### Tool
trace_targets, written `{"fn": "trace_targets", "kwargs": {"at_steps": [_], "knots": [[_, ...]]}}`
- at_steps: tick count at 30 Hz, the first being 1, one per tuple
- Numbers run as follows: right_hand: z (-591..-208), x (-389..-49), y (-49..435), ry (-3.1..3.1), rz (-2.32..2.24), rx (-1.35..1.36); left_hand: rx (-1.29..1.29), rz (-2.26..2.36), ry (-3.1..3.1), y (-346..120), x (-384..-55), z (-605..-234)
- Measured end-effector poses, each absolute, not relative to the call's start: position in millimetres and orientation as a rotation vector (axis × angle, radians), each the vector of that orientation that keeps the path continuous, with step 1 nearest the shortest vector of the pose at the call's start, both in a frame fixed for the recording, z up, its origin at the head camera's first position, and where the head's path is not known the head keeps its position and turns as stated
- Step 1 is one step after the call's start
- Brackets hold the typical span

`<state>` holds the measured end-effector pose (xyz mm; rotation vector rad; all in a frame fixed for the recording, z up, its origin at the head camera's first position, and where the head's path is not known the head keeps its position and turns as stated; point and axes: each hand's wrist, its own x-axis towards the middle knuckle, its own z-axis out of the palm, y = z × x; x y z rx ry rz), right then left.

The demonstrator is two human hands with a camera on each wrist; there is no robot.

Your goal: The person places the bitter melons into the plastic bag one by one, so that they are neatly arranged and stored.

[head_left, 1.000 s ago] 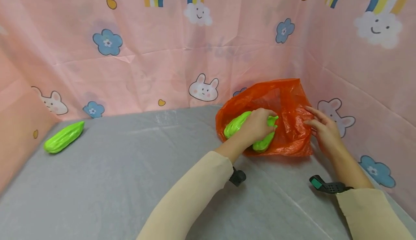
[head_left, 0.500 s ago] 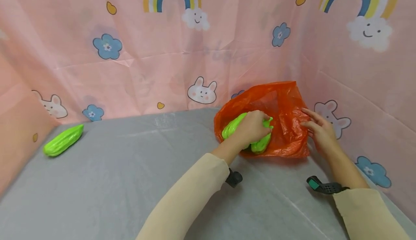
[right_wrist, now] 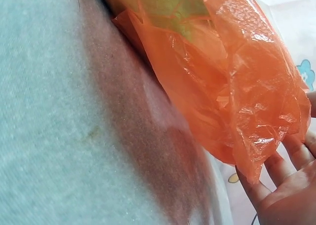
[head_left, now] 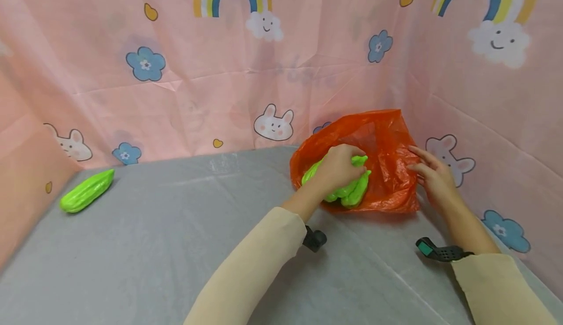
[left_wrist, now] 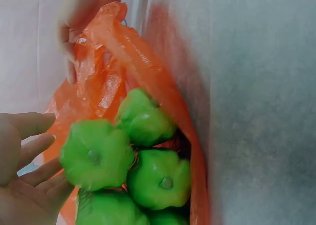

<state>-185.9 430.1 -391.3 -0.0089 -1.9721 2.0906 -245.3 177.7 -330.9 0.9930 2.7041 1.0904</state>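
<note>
The orange plastic bag (head_left: 393, 137) lies on its side, its mouth facing left. Several glossy green ridged vegetables (head_left: 357, 193) lie inside it; in the left wrist view their lobed ends show round nubs. Reaching over them, my left hand (head_left: 340, 166) has extended fingers against the side of the nearest green vegetable (left_wrist: 94, 156). Its thumb is not plainly visible there. My right hand (head_left: 440, 183) touches the bag's closed end from the right with spread, fairly straight fingers. Wrinkled plastic hides some of these fingertips (right_wrist: 279, 168) in the right wrist view.
Another long green ridged vegetable (head_left: 87, 191) lies at the far left of the grey tabletop (head_left: 184, 232). A pink printed cloth (head_left: 220, 80) forms walls behind and at both sides. The bag sits close to the back right corner.
My left hand has lifted slightly within the bag's mouth over the last half second, and the green vegetables under it have shifted a little. My right hand stays at the bag's end.
</note>
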Motion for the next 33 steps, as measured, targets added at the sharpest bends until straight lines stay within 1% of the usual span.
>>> {"fn": "trace_targets", "kwargs": {"at_steps": [11,16,25,33], "knots": [[-389,-190,435,-1.977,2.069,-0.003,0.993,1.227,2.665,145,-254,-314],[-389,-188,436,-2.006,2.077,-0.045,0.982,1.326,2.663,122,-262,-315],[-396,-189,434,-1.917,2.151,0.018,0.904,1.415,2.785,55,-281,-316],[-398,-191,434,-1.963,2.116,-0.007,0.749,1.451,2.892,-9,-290,-313]]}}
